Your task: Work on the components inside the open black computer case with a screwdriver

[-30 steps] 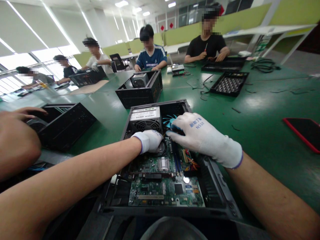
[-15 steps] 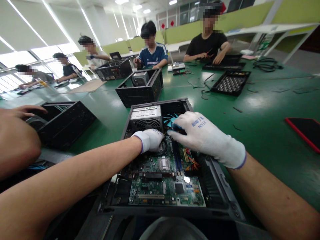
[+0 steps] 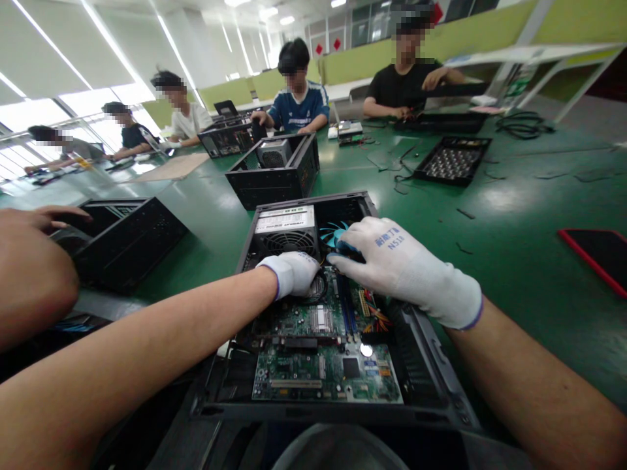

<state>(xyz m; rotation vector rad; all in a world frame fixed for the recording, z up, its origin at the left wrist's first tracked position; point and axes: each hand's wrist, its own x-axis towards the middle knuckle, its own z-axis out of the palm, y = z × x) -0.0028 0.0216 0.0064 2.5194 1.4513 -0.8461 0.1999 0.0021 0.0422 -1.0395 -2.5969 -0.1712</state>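
An open black computer case [image 3: 435, 365] lies in front of me, with a green motherboard [image 3: 294, 372] inside. My left hand [image 3: 294, 273], in a white glove, reaches in just below the power supply [image 3: 287, 225], by a loop of black cable [image 3: 321, 287]; its fingertips are hidden. My right hand [image 3: 379, 251], gloved too, rests over the case's right side beside a fan with light-blue blades [image 3: 333, 234]. Its thumb and fingers are bent together around something I cannot make out. Coloured wires [image 3: 377, 320] lie below the right hand.
Another open case [image 3: 274, 179] stands behind mine. A person's bare arm [image 3: 34, 281] reaches to a case [image 3: 132, 245] at the left. A black tray [image 3: 455, 160], loose cables [image 3: 524, 124] and a red-edged black object [image 3: 600, 258] lie rightward. Several people sit across the table [image 3: 514, 209].
Both my hands have stayed almost still. Across the table, the person in black has raised a hand and a dark panel, and the person in blue has lowered their head and moved a hand.
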